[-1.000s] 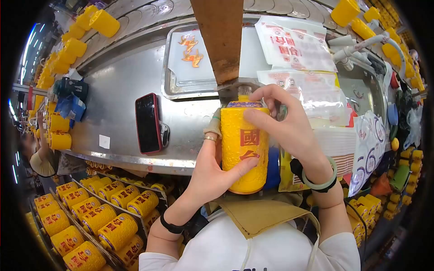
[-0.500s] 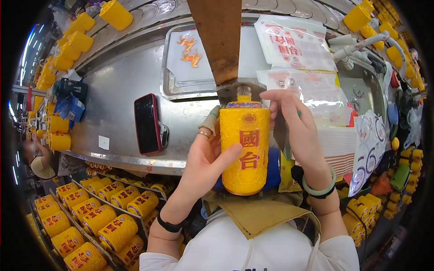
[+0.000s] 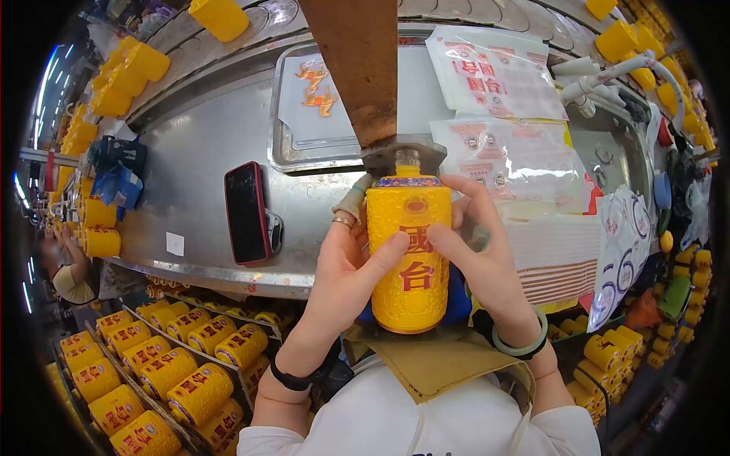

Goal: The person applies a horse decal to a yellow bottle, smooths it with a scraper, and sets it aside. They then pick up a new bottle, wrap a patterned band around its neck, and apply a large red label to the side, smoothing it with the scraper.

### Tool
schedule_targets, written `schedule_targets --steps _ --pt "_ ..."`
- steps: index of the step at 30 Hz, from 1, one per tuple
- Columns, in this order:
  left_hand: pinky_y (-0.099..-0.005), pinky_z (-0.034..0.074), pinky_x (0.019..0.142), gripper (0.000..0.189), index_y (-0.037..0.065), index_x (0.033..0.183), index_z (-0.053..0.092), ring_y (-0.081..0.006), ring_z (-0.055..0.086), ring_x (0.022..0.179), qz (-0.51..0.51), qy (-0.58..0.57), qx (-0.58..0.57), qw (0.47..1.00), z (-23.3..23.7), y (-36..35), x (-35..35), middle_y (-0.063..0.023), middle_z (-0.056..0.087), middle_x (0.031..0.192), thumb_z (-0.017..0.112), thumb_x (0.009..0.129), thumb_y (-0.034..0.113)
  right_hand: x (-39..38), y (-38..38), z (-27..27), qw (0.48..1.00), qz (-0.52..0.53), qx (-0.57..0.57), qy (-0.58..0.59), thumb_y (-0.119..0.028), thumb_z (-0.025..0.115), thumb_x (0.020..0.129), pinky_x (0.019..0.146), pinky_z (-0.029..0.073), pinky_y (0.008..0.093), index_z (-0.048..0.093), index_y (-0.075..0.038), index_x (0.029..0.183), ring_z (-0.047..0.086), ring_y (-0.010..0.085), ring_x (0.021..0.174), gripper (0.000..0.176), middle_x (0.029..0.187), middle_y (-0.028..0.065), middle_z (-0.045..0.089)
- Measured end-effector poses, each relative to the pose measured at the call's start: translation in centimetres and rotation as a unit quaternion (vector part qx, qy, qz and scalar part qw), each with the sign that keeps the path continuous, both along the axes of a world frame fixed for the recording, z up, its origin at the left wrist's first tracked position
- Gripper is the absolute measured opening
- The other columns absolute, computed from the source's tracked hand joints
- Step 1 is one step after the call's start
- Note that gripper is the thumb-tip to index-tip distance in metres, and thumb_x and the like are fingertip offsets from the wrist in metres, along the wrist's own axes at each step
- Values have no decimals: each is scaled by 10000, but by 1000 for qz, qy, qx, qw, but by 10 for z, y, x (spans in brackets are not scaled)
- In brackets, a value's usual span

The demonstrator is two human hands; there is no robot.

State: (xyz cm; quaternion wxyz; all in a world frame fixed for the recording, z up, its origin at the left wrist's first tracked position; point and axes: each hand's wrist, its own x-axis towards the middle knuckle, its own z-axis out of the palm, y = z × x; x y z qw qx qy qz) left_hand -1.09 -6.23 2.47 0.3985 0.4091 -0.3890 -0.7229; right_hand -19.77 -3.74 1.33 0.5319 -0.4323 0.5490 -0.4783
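A yellow bottle (image 3: 411, 304) with red characters, a blue-patterned shoulder and a clear neck stands in front of me, its neck at a metal fitting (image 3: 403, 152) on a brown post (image 3: 357, 68). My left hand (image 3: 346, 254) holds its left side, with the thumb on the front near the upper character; a covering is on one finger. On the right side, my right hand (image 3: 483, 247) is wrapped round the bottle, and its thumb presses beside the same character. The fingertips behind the bottle are hidden.
Left lies a phone (image 3: 245, 213) in a red case. A metal tray (image 3: 281, 144) with orange-gold ornaments sits behind. Printed plastic sheets (image 3: 494, 72) lie to the right, beside a sink (image 3: 608, 152). Crated yellow bottles (image 3: 201, 391) stand below left; a person (image 3: 72, 273) is far left.
My right hand has come down from beside the bottle's neck onto its right side, thumb now on the front. Yellow bottles on the conveyor have shifted to the right at the upper left.
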Motion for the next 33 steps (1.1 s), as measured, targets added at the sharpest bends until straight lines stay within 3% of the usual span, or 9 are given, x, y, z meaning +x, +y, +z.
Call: schedule_targets --steps 7,32,33 --pt "-378 422 1145 679 -24 1562 293 -212 513 1353 13 8 -14 1000 -5 0 0 -149 504 1473 668 1010 99 -1 0 -1 1000 3 -13 -6 -166 780 922 754 381 225 518 -48 1400 451 74 818 558 863 -39 461" --pt "-372 430 1138 619 -30 1541 321 -207 512 1356 19 27 -14 999 -3 1 -3 -144 514 1464 643 1025 85 -1 0 -3 1000 1 -9 -30 -154 782 920 746 376 221 520 -44 1398 444 70 816 556 873 -41 453" --pt "-383 390 1164 650 -13 1565 315 -226 487 1386 16 17 -12 1000 -3 2 -3 -149 494 1499 646 1016 88 -1 -1 -3 999 2 -9 -35 -154 781 921 749 376 220 522 -45 1396 444 69 818 552 876 -41 453"
